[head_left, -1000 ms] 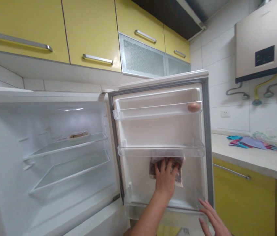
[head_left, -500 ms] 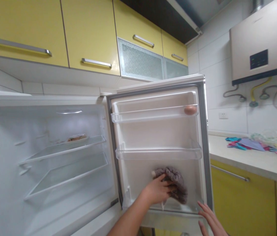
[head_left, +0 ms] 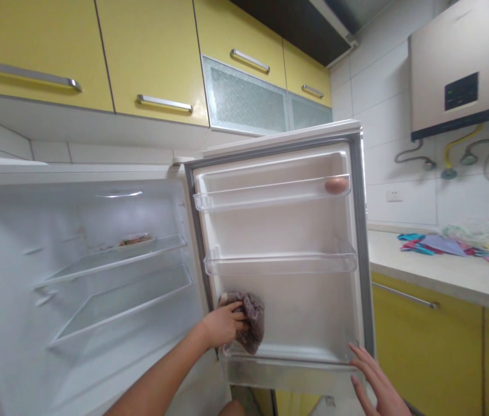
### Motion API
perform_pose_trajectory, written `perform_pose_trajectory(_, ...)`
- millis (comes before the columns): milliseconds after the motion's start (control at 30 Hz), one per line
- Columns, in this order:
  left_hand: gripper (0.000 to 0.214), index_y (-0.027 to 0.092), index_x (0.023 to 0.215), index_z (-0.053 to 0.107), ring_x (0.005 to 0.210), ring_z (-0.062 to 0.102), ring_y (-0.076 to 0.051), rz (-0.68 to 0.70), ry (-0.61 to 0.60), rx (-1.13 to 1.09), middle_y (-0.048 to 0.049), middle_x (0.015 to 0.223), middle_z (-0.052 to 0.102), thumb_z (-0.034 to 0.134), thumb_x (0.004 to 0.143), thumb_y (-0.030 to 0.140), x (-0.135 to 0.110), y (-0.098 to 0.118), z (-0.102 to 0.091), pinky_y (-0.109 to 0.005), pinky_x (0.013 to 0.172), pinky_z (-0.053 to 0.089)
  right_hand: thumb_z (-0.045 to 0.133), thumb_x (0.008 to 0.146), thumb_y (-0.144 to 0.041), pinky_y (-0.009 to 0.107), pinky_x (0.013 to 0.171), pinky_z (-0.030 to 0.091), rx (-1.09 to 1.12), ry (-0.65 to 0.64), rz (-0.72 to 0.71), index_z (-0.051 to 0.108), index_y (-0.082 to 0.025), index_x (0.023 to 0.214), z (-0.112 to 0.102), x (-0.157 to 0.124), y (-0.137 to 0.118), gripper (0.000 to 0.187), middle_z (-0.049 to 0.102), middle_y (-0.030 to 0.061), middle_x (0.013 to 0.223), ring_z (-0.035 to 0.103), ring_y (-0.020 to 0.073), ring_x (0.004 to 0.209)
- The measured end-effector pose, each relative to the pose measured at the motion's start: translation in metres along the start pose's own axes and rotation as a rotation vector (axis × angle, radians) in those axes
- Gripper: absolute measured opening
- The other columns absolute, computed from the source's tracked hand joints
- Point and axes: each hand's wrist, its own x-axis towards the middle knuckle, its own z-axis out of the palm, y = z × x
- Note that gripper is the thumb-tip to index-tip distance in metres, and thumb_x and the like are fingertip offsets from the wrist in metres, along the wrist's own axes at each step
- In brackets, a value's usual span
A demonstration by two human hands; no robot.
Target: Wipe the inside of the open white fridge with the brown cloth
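Note:
My left hand presses a grey-brown cloth against the inner face of the open fridge door, low and near the hinge side. Its fingers are bent into the fabric. At the door's lower right corner is my right hand, fingers apart, close to or touching the edge of the bottom door shelf; contact is unclear. Above the cloth run a clear middle door shelf and an upper door shelf, where a brown egg rests at the right end.
To the left stands the fridge interior, with glass shelves and a wrapped food tray. Colourful cloths lie on the counter at right. Yellow cabinets hang above, and a water heater is on the wall.
My left hand has moved the cloth leftward across the door's inner face, toward the hinge side. My right hand stays at nearly the same place by the door's lower right corner.

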Motion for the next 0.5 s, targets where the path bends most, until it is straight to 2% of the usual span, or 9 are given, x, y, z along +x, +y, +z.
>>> perform_pose_trajectory(100,0.010,0.029,0.083,0.074,0.123,0.062,-0.014,0.101,-0.019,-0.009,0.0067,0.110,0.080,0.068,0.088,0.023,0.013,0.008,-0.001,-0.038,0.123,0.033,0.053,0.095,-0.037,0.036,0.094,0.063,0.030,-0.010,0.045,0.072,-0.024,0.111,-0.003,0.002,-0.003,0.028,0.070,0.0086,0.135,0.067,0.0259,0.124)
perform_pose_trajectory(200,0.015,0.029,0.080,0.075,0.119,0.064,-0.016,0.162,-0.019,0.003,0.0033,0.109,0.080,0.066,0.087,0.020,0.031,0.022,0.002,-0.039,0.120,0.035,0.053,0.095,-0.037,0.035,0.096,0.062,0.065,-0.025,0.083,0.074,-0.025,0.108,-0.003,0.003,-0.002,0.028,0.071,0.0074,0.134,0.067,0.0248,0.123)
perform_pose_trajectory(367,0.017,0.030,0.080,0.076,0.125,0.061,-0.014,0.273,0.003,0.038,0.0049,0.115,0.079,0.064,0.088,0.022,0.065,0.037,0.010,-0.036,0.115,0.041,0.053,0.095,-0.037,0.035,0.096,0.062,0.088,-0.035,0.092,0.075,-0.025,0.105,-0.001,0.004,0.000,0.027,0.072,0.0072,0.132,0.068,0.0250,0.122)
perform_pose_trajectory(500,0.016,0.029,0.078,0.076,0.132,0.057,-0.015,0.372,0.008,0.069,0.0064,0.124,0.076,0.065,0.088,0.023,0.094,0.041,0.009,-0.038,0.114,0.043,0.054,0.095,-0.038,0.036,0.095,0.062,0.072,-0.038,0.074,0.074,-0.025,0.107,0.003,0.002,0.004,0.027,0.070,0.0083,0.134,0.067,0.0262,0.122)
